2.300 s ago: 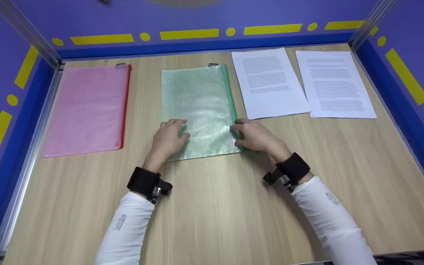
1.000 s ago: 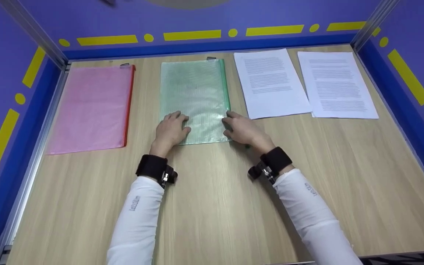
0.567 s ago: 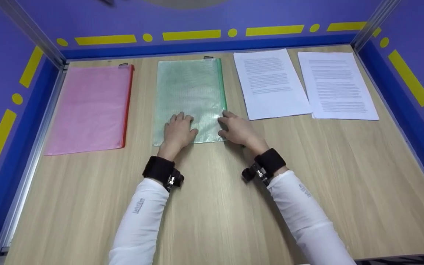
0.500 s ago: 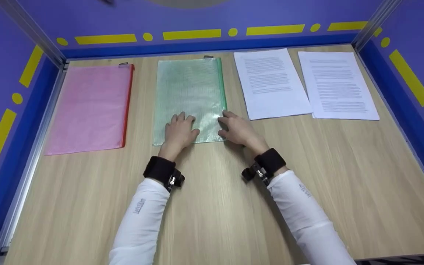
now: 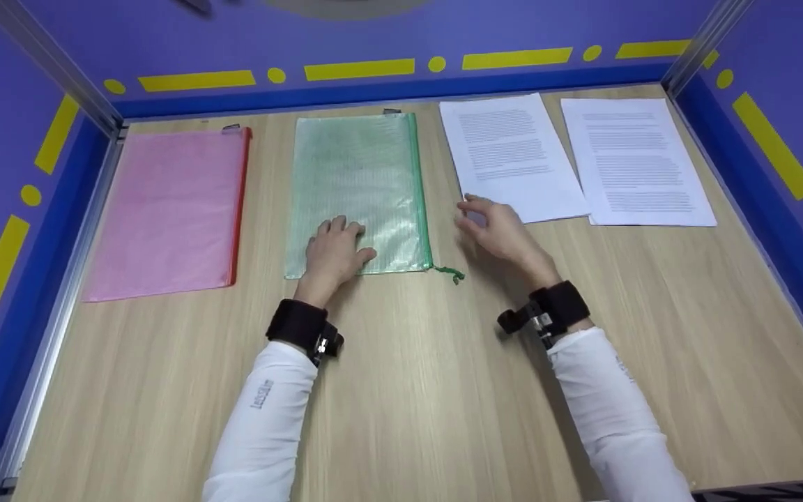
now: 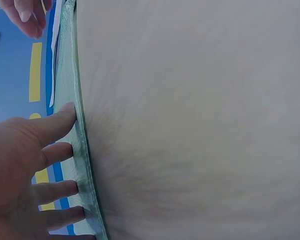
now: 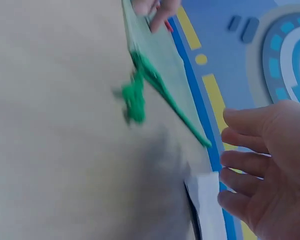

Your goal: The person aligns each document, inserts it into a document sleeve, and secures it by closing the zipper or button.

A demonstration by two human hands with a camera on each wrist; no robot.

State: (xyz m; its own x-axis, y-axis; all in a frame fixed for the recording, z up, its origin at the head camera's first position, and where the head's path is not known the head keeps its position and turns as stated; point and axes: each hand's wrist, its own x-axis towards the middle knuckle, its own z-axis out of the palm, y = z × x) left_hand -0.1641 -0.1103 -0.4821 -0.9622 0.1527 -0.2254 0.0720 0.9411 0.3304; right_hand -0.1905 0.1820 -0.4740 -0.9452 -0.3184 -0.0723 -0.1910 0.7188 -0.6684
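1. Fingers spread and apart, the person's left hand (image 5: 335, 254) rested on the near part of the green folder (image 5: 353, 167); through the left wrist camera I saw its fingertips touching the folder's surface.
2. Clasping nothing, the right hand (image 5: 506, 233) had its fingers slightly bent, with a gap between thumb and fingertips. I saw it to the right of the green folder, apart from it, close to the near left corner of a printed paper stack (image 5: 513, 146); I could not tell whether it touched the paper.
3. Flat on the pale wood-grain table (image 5: 401, 390), the green folder lay left of centre toward the back. I saw a darker green strip (image 5: 419, 188) along its right edge, a green cord (image 5: 452, 272) trailing from its near right corner onto the wood, and a small dark tab (image 5: 392, 111) at its far edge.
4. Well to its left I saw a pink folder (image 5: 171, 209), also flat, with a red strip (image 5: 240, 209) down its right side.
5. Beyond the first paper stack, to the right, I saw a second printed stack (image 5: 638, 167); their near corners nearly met.
6. White sleeves (image 5: 262, 418) and black wristbands (image 5: 295, 324) covered the forearms and wrists.
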